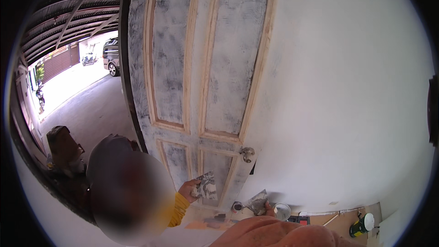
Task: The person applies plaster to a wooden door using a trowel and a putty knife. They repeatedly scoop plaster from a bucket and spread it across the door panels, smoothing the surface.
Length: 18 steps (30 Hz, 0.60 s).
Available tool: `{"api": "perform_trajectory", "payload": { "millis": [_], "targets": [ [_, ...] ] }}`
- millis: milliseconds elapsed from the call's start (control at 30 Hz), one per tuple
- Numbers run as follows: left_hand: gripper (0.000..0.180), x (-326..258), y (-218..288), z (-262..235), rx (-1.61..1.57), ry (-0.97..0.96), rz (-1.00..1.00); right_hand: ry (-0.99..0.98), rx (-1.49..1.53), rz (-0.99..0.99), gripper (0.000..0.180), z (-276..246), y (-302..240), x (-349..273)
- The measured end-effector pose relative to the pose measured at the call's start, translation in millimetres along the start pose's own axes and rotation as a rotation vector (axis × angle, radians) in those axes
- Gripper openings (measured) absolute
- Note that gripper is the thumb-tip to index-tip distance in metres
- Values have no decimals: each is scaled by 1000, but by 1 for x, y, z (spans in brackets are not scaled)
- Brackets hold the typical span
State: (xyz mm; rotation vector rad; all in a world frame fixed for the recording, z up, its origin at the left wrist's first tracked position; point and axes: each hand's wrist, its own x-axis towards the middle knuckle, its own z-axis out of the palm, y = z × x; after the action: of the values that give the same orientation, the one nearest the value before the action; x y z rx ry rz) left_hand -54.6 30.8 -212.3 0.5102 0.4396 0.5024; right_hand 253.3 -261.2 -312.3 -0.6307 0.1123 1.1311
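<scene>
A large bare forearm (283, 235), apparently my right, fills the lower middle edge. Just beyond it show the fingers of my right hand (270, 210), closed on a broad putty knife (257, 202) with a smeared grey blade. My forearm hides the rest of this hand. My left hand is out of view. To the left, a co-worker in a grey cap (104, 155) reaches out a hand (188, 190) from a yellow sleeve. That hand grips another putty-smeared blade (208, 186) in front of the lower panels of the door (194, 64), which is patchily coated in white.
A round doorknob (247, 154) sticks out at the door's right edge. On the floor stand a pale bucket (282, 211), a small round container (237, 207) and a dark green tub with white top (361, 225). A white wall (338, 87) fills the right; a car (111, 57) stands outside.
</scene>
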Motion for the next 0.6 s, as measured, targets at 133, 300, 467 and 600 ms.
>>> {"api": "perform_trajectory", "payload": {
  "millis": [133,300,467,600],
  "targets": [
    [19,23,47,6,130,85,140,-82,21,-25,31,82,25,10],
    [32,7,74,23,-211,-90,71,-321,-1329,-732,45,135,40,2],
    [43,-32,64,38,-280,-73,160,-168,-127,231,33,149,43,15],
    [42,-46,59,46,-236,-147,308,-166,-248,176,41,162,37,21]
  ]
}}
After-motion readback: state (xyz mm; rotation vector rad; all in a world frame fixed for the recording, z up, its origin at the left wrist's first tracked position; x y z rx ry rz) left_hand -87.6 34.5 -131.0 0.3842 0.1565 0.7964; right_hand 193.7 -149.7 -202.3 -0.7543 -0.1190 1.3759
